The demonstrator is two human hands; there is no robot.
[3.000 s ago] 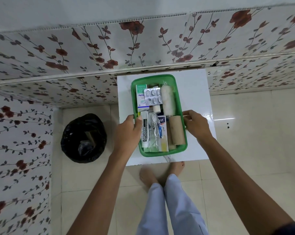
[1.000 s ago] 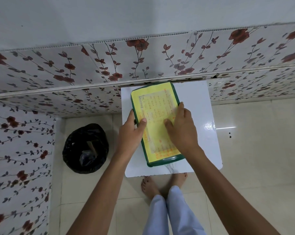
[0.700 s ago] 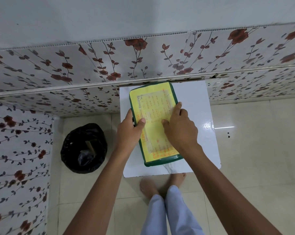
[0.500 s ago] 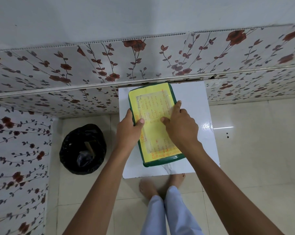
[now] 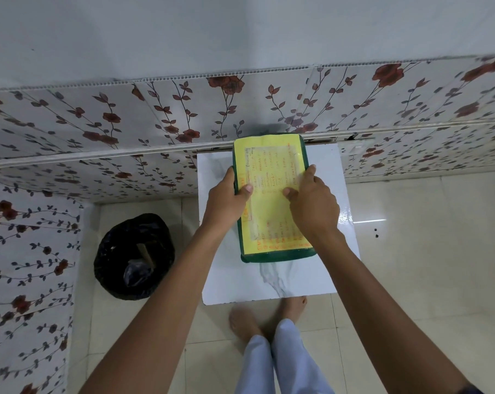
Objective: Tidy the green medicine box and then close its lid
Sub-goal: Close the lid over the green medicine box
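Since half second ago: your right hand [image 5: 314, 206] shifted from lid [image 5: 272, 194] top to box's right edge; both hands now grasp green medicine box [image 5: 277, 255] by its sides, thumbs on yellow lid label. Left hand [image 5: 226, 203] unchanged on left edge. Lid on, box on white table [image 5: 269, 282], far end near floral wall [image 5: 127, 129]. Black bin [image 5: 134, 255] on tiled floor [image 5: 425, 251], left of table.

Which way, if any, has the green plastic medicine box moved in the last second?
Yes: the box went from the white table's near edge toward the flowered wall.
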